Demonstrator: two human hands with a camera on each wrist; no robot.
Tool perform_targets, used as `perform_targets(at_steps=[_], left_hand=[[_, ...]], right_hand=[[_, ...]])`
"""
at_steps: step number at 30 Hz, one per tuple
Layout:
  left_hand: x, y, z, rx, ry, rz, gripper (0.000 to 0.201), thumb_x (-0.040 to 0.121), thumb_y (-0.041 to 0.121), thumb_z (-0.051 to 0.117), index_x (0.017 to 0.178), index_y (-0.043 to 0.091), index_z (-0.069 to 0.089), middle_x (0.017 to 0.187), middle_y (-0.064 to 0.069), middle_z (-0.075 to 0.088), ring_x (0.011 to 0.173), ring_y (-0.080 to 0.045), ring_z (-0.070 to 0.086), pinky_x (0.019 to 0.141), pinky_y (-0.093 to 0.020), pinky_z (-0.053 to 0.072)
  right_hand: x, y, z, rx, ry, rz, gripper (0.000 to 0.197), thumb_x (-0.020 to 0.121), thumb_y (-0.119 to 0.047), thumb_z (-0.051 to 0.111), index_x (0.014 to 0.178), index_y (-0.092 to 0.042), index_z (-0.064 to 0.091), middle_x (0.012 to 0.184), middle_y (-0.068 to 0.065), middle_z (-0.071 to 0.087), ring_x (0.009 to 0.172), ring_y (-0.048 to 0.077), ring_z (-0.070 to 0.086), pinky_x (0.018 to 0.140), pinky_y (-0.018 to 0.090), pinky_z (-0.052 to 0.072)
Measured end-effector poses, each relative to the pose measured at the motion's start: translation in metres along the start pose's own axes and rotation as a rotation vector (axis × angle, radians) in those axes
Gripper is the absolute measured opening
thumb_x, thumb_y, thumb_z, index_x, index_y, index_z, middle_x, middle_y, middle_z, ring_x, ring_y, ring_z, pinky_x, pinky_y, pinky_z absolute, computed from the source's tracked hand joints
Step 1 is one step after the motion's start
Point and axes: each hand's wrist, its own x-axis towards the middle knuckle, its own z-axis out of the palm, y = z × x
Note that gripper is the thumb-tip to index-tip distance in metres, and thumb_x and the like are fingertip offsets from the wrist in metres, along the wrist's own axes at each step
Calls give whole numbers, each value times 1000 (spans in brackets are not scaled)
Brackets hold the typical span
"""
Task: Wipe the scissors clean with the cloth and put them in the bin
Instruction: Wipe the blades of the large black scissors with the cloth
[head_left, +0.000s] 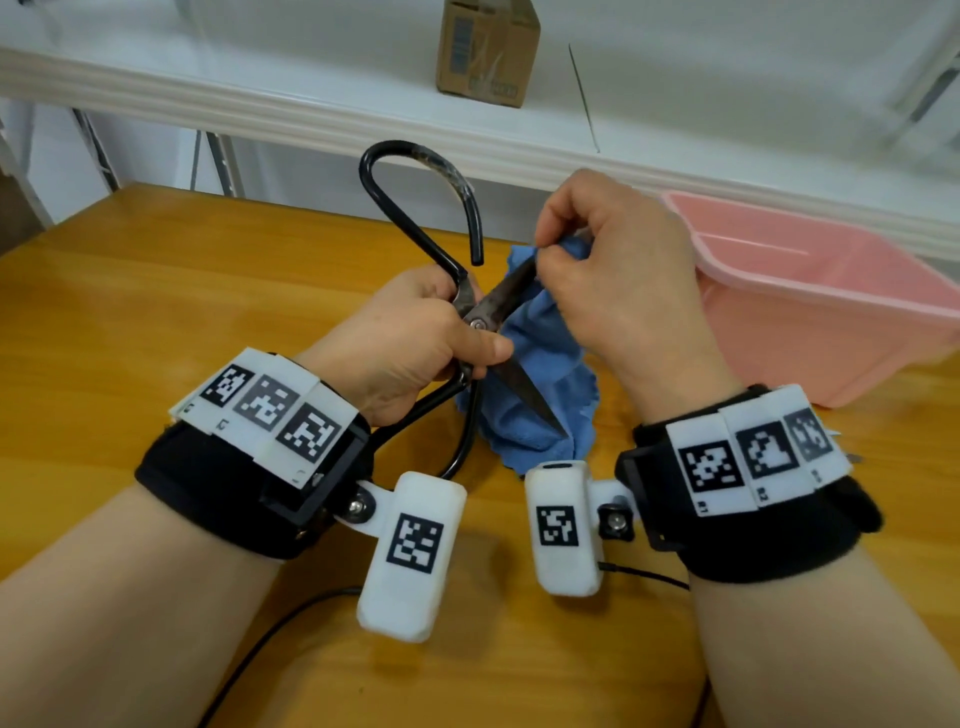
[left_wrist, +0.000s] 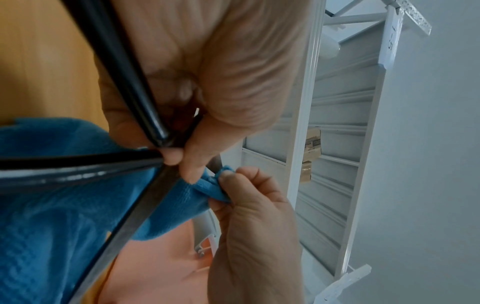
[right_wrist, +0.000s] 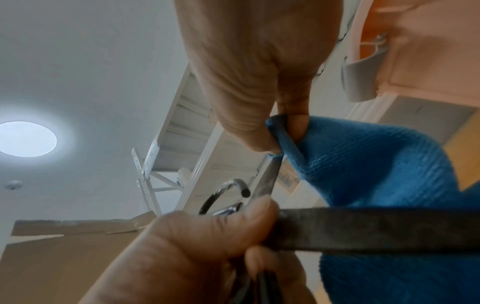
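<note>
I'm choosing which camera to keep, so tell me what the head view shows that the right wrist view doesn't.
Only the head view shows the whole open scissors with both looped handles, the wooden table, the pink bin open and both wristbands. Only the right wrist view shows the round ceiling light and the thumb and fingers pinching cloth onto the blade tip. Both show the left hand gripping near the pivot, the right hand and the blue cloth.
</note>
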Motion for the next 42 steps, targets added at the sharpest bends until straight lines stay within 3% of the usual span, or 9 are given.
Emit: perform_targets(at_steps=[5, 9, 11, 17, 19, 25, 29, 38, 42], left_hand=[[0, 2, -1, -109, -31, -39, 27, 80, -15, 63, 77, 8, 48, 58, -3, 56, 50, -15, 55, 53, -24, 48], [1, 2, -5, -157, 2, -72, 23, 82, -11, 64, 80, 5, 48, 64, -7, 55, 51, -16, 54, 53, -24, 48], [2, 3, -6, -190, 39, -65, 23, 82, -11, 63, 79, 6, 48, 66, -6, 56, 50, -14, 54, 51, -21, 48], [-2, 8, -6, -194, 77, 12, 24, 77, -17, 62, 77, 5, 53, 62, -5, 61, 51, -14, 58, 49, -21, 48], [-4, 9, -6, -136, 87, 34, 26, 71, -22, 59, 78, 3, 53, 60, -8, 60, 50, -17, 57, 47, -24, 46], [-6, 8, -3, -80, 39, 54, 29, 74, -22, 61, 71, 6, 52, 55, -3, 59, 47, -14, 56, 46, -24, 44], [-5, 4, 2, -60, 39, 39, 34, 74, -20, 64, 68, 9, 47, 51, -1, 52, 47, -16, 51, 49, -26, 43], [-4, 0, 6, -70, -9, 21, 33, 75, -18, 65, 72, 10, 48, 57, -3, 52, 49, -15, 53, 49, -25, 45], [-4, -1, 5, -105, -13, -24, 33, 76, -18, 63, 74, 10, 47, 55, -2, 53, 48, -15, 54, 49, -25, 46]], right_hand=[[7, 12, -12, 63, 73, 69, 19, 79, -6, 64, 80, -25, 62, 75, -15, 61, 72, -2, 58, 62, 7, 42], [9, 12, -20, 273, 138, 110, 23, 75, -8, 68, 76, -30, 60, 78, -13, 67, 76, 7, 66, 70, 31, 57], [9, 5, -24, 309, 99, 72, 23, 75, -9, 70, 78, -30, 61, 81, -9, 68, 79, 12, 68, 71, 34, 57], [-5, -28, -7, 157, -205, -105, 26, 78, -9, 70, 87, -31, 62, 83, -16, 64, 80, -3, 61, 67, 13, 46], [-9, -32, 1, 71, -241, -151, 24, 79, -9, 68, 88, -30, 63, 83, -17, 64, 82, -3, 59, 67, 12, 46], [-11, -27, 8, 112, -92, -94, 16, 79, -8, 68, 79, -21, 59, 78, -7, 65, 76, 6, 59, 66, 21, 48], [-4, -11, 5, 157, 0, 0, 20, 80, -4, 62, 77, -21, 51, 81, -1, 67, 80, 14, 64, 72, 41, 54], [4, 9, -7, 123, 139, 57, 20, 83, 1, 57, 78, -17, 49, 81, 1, 64, 75, 17, 60, 68, 41, 52], [4, 10, -5, 105, 128, 67, 27, 85, 2, 55, 78, -22, 47, 78, -5, 58, 69, 7, 51, 63, 28, 48]])
